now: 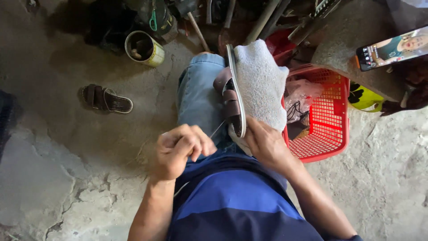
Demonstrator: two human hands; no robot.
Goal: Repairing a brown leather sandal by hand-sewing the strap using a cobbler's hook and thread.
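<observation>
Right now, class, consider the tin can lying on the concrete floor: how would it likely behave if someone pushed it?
The tin can lies on its side, so a push across its round wall would probably roll it. Something sits inside, so it may wobble or spill. The cracked concrete floor would likely stop it soon.

A rough repair workshop. Cracked concrete floor (67,178), piled tools (249,18), an open can (144,48), a red basket (327,116).

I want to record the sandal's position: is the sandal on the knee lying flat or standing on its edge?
On its edge. The sandal shows its thin sole rim upward, straps facing sideways, held against the towel by the right hand.
</observation>
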